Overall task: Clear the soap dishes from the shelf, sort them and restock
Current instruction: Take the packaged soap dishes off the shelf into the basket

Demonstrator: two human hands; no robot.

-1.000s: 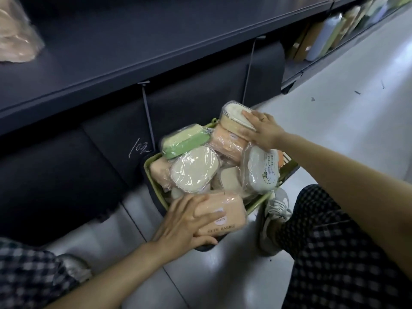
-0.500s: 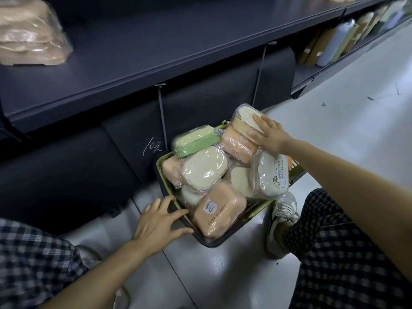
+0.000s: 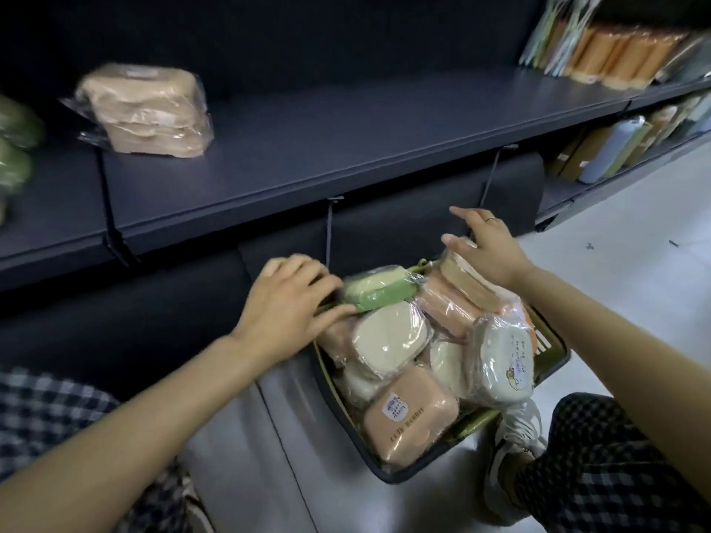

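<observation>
A green-rimmed basket (image 3: 388, 473) on the floor is heaped with several plastic-wrapped soap dishes. A green dish (image 3: 379, 288) lies at its far left, a cream dish (image 3: 390, 340) in the middle, a peach dish (image 3: 409, 417) at the near end, and a pale grey dish (image 3: 500, 363) on the right. My left hand (image 3: 292, 302) is against the left end of the green dish, blurred. My right hand (image 3: 488, 244) lies with fingers spread on a tan-edged dish (image 3: 467, 280) at the far right corner. A stack of tan dishes (image 3: 146, 113) sits on the dark shelf (image 3: 346, 155).
Green wrapped dishes (image 3: 15, 148) show at the shelf's far left edge. Orange and pastel bottles (image 3: 619, 51) stand on the shelf to the right, and more bottles (image 3: 615, 148) below. My checked-trousered knees and a grey shoe (image 3: 517, 428) flank the basket.
My left hand let go of the peach dish, left it in the basket and moved up to the green dish. My right hand opened over the tan-edged dish. My view tilted up toward the shelf.
</observation>
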